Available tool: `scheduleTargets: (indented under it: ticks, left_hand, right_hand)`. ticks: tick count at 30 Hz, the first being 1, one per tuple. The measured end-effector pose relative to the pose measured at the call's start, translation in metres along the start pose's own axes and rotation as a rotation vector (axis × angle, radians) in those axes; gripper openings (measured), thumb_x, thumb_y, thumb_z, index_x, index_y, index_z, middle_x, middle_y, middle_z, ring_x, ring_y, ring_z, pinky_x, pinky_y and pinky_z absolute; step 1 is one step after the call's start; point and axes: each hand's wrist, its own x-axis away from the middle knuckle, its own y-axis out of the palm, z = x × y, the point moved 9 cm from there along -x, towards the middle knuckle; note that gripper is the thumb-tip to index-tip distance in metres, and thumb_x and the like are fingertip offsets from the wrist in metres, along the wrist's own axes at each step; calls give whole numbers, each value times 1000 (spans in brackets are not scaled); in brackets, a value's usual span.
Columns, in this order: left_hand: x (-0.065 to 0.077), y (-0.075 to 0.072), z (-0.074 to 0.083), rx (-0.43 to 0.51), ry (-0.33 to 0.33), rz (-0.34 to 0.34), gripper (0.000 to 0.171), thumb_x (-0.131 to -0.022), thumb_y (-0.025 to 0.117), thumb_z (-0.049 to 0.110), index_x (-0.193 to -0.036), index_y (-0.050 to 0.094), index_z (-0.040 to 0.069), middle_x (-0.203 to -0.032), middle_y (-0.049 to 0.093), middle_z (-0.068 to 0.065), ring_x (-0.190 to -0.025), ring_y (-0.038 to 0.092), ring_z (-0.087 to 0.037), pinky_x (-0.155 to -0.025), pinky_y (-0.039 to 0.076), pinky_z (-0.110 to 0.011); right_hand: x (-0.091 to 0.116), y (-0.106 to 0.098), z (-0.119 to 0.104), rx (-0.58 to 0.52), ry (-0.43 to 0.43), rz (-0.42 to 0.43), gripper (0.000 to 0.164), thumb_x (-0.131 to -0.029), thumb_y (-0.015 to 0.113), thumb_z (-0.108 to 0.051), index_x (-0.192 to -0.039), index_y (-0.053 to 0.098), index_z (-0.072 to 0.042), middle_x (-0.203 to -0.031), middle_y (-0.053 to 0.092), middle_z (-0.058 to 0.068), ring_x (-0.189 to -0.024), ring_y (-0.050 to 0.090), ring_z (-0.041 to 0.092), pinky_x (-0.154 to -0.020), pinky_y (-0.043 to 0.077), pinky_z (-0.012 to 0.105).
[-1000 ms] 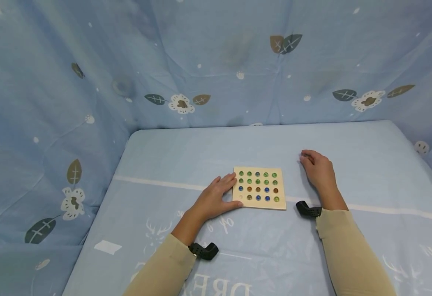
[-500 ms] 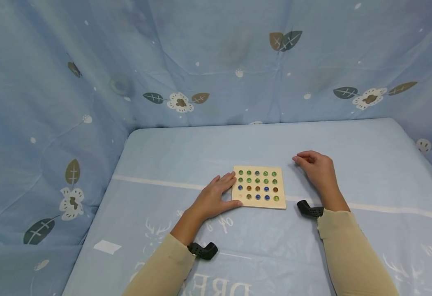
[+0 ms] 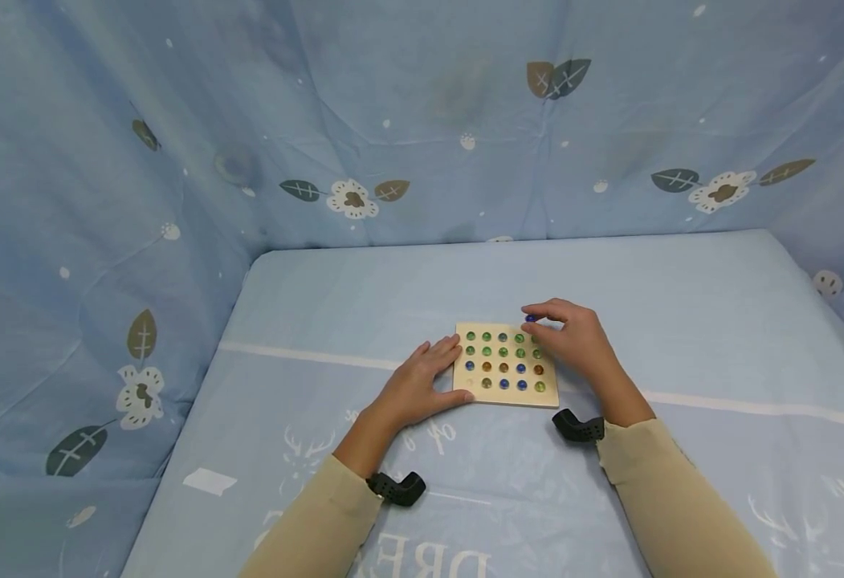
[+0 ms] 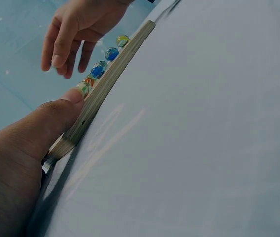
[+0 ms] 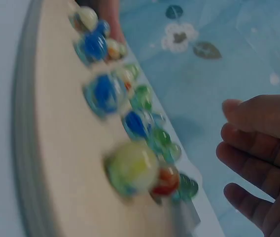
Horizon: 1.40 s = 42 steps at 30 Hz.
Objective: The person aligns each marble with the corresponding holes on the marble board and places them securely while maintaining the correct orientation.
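A pale wooden board (image 3: 549,396) lies flat, set with rows of glass marbles, mostly green, blue and amber. One hole in its near-left corner has no marble. My left hand (image 3: 416,391) rests against the board's left side, fingers extended on the edge and thumb at the near corner. Between the thumb and fingertips of my right hand (image 3: 569,333) a blue marble (image 3: 531,319) is pinched, over the board's far-right edge. The right wrist view shows the marbles (image 5: 105,94) up close and blurred, with the right hand (image 5: 263,148) beside them; the pinched marble is hidden there.
A light blue patterned cloth covers the table (image 3: 364,297), and similar cloth hangs behind and to the left. A white paper-like patch (image 3: 209,482) lies at the left. Black wrist devices (image 3: 397,489) sit at both sleeves.
My right hand has moved left from beside the board to over its far-right corner, and the blue marble now shows in its fingers. My left hand and the board stay put.
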Motion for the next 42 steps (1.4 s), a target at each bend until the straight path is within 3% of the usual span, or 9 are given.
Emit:
scheduleTargets:
  ticks: [6,15,20,26,34,42]
  left_hand:
    - [1,1,-1,-5,-2,-3,89,-83,66,65,-153,38,18,-162,27,8,-149,24,-10,-124,17,-36]
    - [0,0,-2,-9,10,-13,89,-84,65,65,-153,37,18,-162,26,8,-150,24,-11,-125,17,-36]
    - [0,0,-2,-24,13,-15,90,-84,64,66,-154,36,18,-162,26,7,-150,24,-11,-125,17,-37]
    - [-1,1,-3,-39,16,-19,90,-84,62,68,-154,34,19,-163,24,8,-150,22,-11,-125,17,-38]
    - [-1,1,-2,-25,57,-11,93,-83,63,69,-155,31,20,-163,22,9,-150,21,-10,-125,15,-37]
    - [0,1,-2,-10,72,-15,95,-83,63,69,-156,27,21,-163,21,7,-150,20,-11,-125,14,-38]
  right_hand:
    - [6,22,-22,24,-20,-103,30,-89,74,-18,-118,73,-11,-117,71,5,-115,63,27,-96,51,50]
    - [16,42,-56,79,-283,-122,27,-88,75,-18,-113,75,-8,-110,74,7,-100,70,25,-88,57,46]
    - [21,54,-64,67,-346,-170,29,-89,74,-21,-114,74,-7,-121,70,8,-115,65,28,-96,53,48]
    - [27,70,-71,89,-425,-262,29,-88,75,-21,-113,75,-7,-135,62,11,-135,49,32,-107,45,53]
    - [31,86,-66,103,-380,-408,25,-90,73,-24,-112,76,-13,-152,47,6,-149,26,30,-113,35,57]
    - [34,95,-64,178,-390,-448,26,-91,72,-27,-114,76,-15,-155,41,6,-150,22,30,-118,28,55]
